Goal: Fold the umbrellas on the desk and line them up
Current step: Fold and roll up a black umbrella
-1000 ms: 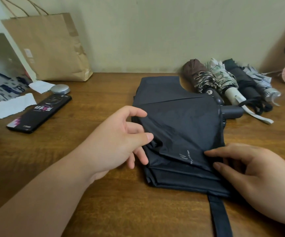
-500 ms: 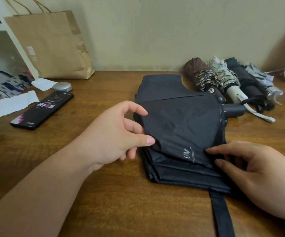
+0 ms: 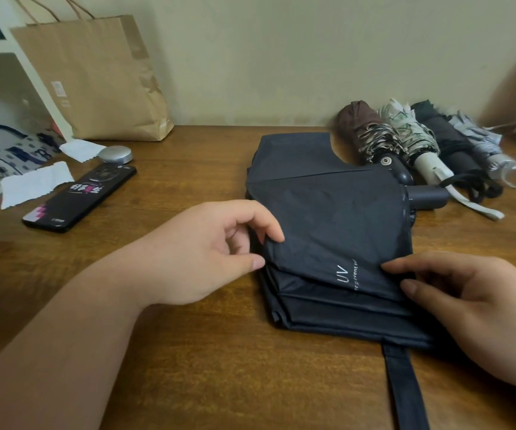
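The umbrella (image 3: 334,212) lies flat on the counter (image 3: 188,352), right of centre. Fingers of the left hand (image 3: 200,252) pinch its top flap's left edge, and those of the right hand (image 3: 473,305) pinch the flap's near right corner.

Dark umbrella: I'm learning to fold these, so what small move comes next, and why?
Probably lay the lifted top panel flat over the pleats below: left hand and right hand pinch its two ends, and the dark umbrella lies unrolled, strap loose.

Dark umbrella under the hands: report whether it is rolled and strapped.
Collapsed but not rolled: the dark umbrella lies in flat pleats, its strap trailing loose.
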The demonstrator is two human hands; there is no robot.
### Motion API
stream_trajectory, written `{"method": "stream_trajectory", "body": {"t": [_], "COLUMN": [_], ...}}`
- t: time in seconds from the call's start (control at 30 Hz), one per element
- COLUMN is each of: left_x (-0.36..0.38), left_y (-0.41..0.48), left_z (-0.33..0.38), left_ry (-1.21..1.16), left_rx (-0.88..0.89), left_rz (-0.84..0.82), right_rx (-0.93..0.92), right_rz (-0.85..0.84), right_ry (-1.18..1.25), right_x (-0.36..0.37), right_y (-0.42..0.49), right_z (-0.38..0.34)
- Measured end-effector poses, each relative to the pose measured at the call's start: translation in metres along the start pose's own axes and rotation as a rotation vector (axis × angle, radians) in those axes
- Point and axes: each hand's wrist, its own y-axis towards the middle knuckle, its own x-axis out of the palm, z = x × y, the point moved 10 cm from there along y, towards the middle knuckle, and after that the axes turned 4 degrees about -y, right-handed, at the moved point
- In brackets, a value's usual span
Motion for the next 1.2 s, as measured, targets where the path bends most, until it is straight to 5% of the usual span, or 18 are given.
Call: {"method": "stream_trajectory", "body": {"t": [0.5,0.83,1.2], "left_x": [0.001,0.003,0.042], "left_y": [-0.002,-0.008,0.007], "left_z": [0.014,0.045,0.043], "left_ry": [0.212,0.353,0.642], "left_rx": [0.096,0.404,0.356], "left_rz": [0.042,0.176,0.001], "right_rx": [0.028,0.051,0.042], "right_rz": [-0.001,-0.011,-0.049], "right_ry": [0.064,0.102,-0.002], "right_x": [0.000,0.002,0.007], "right_y": [0.003,0.004,0.003], "right_z": [0.004,0.013,0.011]}}
